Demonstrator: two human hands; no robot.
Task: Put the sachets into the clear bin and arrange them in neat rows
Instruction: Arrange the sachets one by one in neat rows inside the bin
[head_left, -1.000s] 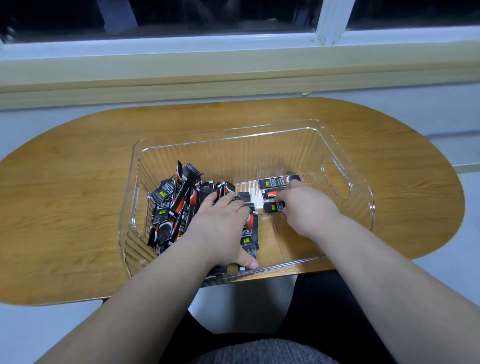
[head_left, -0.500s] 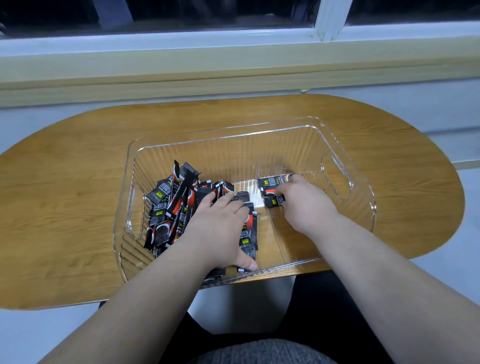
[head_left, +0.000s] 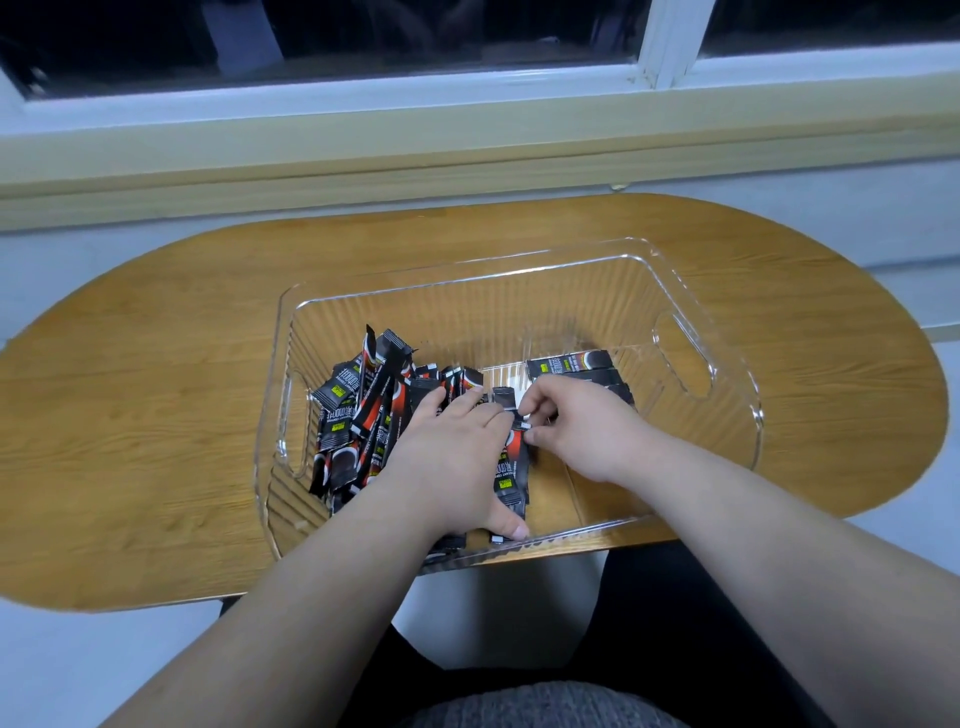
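Holding all contents: one clear bin (head_left: 467, 312), set on an oval wooden table (head_left: 156, 389) below a window sill (head_left: 415, 140). Item one, a loose pile (head_left: 363, 415) of black-and-red sachets in the bin's left half; long axes mostly run near to far, several tilted or standing on end against one another. Item two, a laid row (head_left: 576, 366) of about three sachets on the bin floor at right of centre towards the far wall, each flat with its long axis left to right and side by side. Item three, a single sachet (head_left: 511, 467) at centre, long axis near to far, just beside the pile. Left hand (head_left: 447, 457): palm down on the pile, fingers straight and spread, gripping nothing. Right hand (head_left: 582, 431): fingers and thumb curled, pinching the far end of the single sachet. Change from half a second ago: the right hand has left the laid row and shifted left to centre, uncovering the row; the left hand stays flat on the pile.
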